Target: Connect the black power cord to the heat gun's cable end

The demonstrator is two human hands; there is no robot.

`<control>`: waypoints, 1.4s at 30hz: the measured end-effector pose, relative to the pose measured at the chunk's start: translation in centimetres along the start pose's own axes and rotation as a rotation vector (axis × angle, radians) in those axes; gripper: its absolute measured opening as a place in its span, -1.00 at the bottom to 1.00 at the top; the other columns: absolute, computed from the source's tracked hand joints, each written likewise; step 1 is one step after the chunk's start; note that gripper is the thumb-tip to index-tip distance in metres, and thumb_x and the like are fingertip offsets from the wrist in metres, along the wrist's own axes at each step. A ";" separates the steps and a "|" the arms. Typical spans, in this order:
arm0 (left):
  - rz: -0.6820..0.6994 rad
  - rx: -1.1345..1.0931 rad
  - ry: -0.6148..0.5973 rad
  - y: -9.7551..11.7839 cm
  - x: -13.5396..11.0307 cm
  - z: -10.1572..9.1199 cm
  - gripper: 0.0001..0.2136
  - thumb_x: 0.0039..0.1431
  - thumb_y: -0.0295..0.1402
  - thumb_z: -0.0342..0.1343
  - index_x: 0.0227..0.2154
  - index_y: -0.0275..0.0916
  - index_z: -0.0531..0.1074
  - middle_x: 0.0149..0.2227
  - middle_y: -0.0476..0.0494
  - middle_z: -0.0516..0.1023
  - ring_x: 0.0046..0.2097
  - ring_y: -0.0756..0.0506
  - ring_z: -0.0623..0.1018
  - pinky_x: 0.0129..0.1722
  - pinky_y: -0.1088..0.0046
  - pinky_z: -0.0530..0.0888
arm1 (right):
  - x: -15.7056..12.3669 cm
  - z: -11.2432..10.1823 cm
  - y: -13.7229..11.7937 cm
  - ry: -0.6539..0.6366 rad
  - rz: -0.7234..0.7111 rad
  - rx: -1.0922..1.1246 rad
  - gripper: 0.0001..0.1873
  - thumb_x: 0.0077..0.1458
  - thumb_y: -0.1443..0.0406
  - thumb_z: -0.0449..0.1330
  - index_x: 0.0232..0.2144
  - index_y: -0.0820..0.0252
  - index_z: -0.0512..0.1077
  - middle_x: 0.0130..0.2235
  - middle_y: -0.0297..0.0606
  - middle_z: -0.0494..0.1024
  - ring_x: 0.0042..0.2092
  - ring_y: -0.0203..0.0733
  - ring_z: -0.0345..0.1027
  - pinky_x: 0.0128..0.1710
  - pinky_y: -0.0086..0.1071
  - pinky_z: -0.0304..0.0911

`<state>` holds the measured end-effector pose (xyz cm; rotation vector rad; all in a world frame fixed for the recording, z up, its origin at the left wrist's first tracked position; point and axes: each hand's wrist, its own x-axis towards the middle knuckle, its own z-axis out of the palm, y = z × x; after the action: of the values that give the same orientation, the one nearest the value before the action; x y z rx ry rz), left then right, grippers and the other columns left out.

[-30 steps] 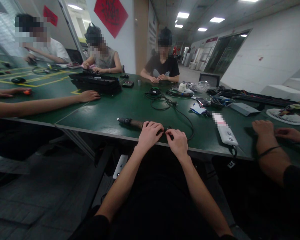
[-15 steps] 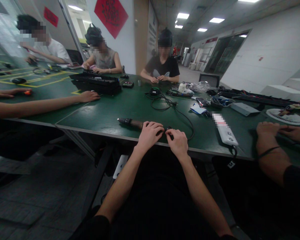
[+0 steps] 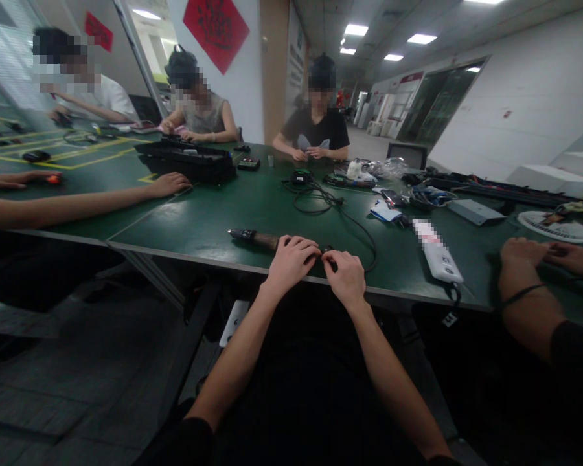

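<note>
1 screwdriver (image 3: 253,237) (elec.) under L hand (image 3: 293,260)

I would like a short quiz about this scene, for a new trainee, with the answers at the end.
1. Fill in the blank: the camera wearer's ____ hand lies over the body of the screwdriver-like tool.
2. True or false: the white power strip lies to the right of both the wearer's hands.
3. How does the black cable lie on the green table?
a) in one straight line
b) in loose loops
c) wound around the power strip

Key: 1. left (the left hand); 2. true; 3. b.
</note>
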<state>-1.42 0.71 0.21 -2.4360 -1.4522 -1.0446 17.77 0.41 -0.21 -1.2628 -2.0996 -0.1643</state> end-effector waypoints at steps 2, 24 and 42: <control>-0.007 -0.002 0.003 0.1 0.0 0.0 -0.84 0.39 -0.31 0.15 -0.04 0.01 0.54 0.10 -0.01 0.63 0.16 -0.19 0.50 0.27 0.02 0.22 | 0.0 0.0 0.0 0.000 0.000 -0.003 -0.83 0.38 0.29 0.13 -0.18 0.04 0.54 -0.17 -0.25 0.68 -0.12 -0.06 0.47 -0.09 -0.20 0.15; -0.033 -0.016 0.007 0.0 0.0 0.1 -0.87 0.40 -0.29 0.15 -0.10 0.01 0.59 0.10 0.00 0.61 0.16 -0.16 0.50 0.24 0.08 0.26 | 0.0 0.0 0.0 -0.016 0.004 -0.001 -0.82 0.39 0.29 0.11 -0.18 0.03 0.53 -0.16 -0.25 0.68 -0.09 -0.04 0.46 -0.07 -0.19 0.14; -0.056 -0.008 0.030 0.2 0.1 0.3 -0.89 0.37 -0.32 0.19 -0.10 -0.04 0.53 0.09 -0.05 0.61 0.14 -0.17 0.51 0.23 0.09 0.26 | 0.0 -0.1 -0.1 -0.014 0.007 0.000 -0.82 0.38 0.32 0.11 -0.18 0.03 0.53 -0.16 -0.27 0.68 -0.10 -0.05 0.47 -0.07 -0.18 0.15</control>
<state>-1.14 0.78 0.09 -2.3874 -1.5182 -1.0960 17.72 0.29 -0.10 -1.2750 -2.1066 -0.1526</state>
